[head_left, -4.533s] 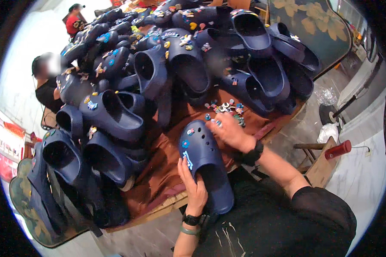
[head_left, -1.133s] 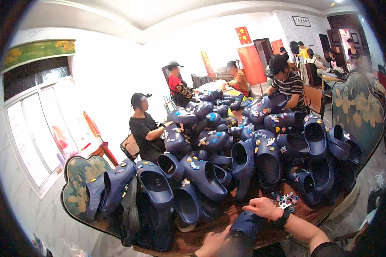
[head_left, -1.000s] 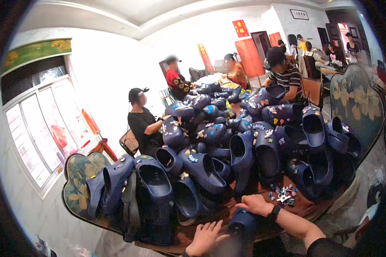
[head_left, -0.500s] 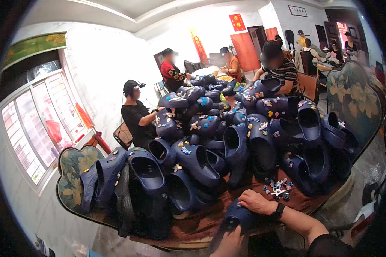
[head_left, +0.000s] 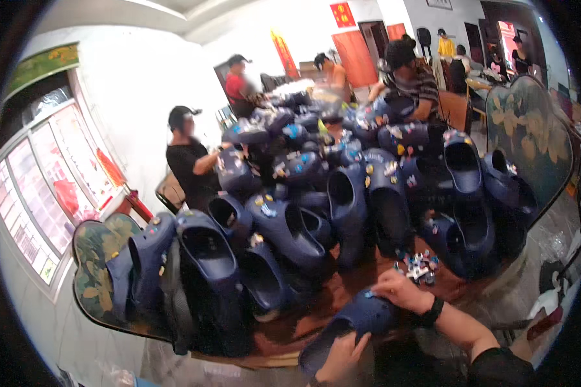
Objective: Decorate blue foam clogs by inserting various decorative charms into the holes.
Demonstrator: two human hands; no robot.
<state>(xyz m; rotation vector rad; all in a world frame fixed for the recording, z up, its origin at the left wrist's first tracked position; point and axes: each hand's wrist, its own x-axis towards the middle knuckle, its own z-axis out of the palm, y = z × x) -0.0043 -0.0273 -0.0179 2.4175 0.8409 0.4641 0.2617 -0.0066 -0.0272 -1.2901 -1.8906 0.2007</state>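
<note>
Navy clog (head_left: 366,314) | long axis diagonal, toe upper right | left grip (head_left: 343,358) clasping it | right grip (head_left: 403,293) pinching charm (head_left: 369,293)

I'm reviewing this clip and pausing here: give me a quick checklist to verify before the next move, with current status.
1. Left hand on the navy clog: ok, it touches the clog at its foot opening.
2. Right hand at the toe end: ok, its fingertips are beside a small light-blue piece.
3. That piece seated in the clog: cannot tell, blurred and partly covered.
4. Loose charms near the right hand: ok, heaped just beyond it.
5. Clog apart from the piled clogs: ok, brown cloth shows between.
6. Firmness of the left hand's grip: cannot tell.
</note>
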